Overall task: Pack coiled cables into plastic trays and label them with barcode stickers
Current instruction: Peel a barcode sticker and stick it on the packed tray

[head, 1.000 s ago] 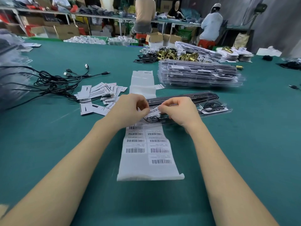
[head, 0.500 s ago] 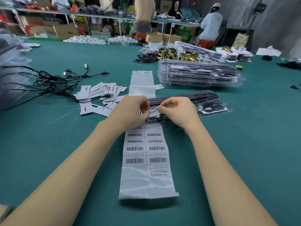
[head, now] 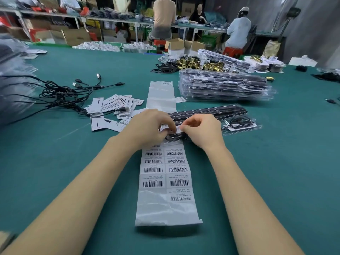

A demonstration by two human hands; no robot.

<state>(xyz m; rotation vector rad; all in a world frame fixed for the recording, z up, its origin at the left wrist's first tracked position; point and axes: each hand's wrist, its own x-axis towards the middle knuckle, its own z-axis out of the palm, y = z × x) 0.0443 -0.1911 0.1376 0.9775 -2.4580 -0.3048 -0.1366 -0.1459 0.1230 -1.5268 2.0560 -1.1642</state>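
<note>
A long clear plastic tray (head: 237, 124) with a black coiled cable lies across the green table in front of me. My left hand (head: 149, 127) and my right hand (head: 202, 131) meet over its left end and together pinch a small barcode sticker (head: 173, 128) against the tray. A strip of backing paper with several barcode stickers (head: 165, 173) runs from under my hands toward me.
A stack of packed clear trays (head: 224, 85) stands behind. Loose black cables (head: 60, 94) and white paper cards (head: 112, 105) lie at the left. Brass parts (head: 198, 64) sit further back. People work at benches beyond the table.
The sticker strip has slid toward me across the table. Both hands have come closer together over the tray's left end, pressing the sticker lower.
</note>
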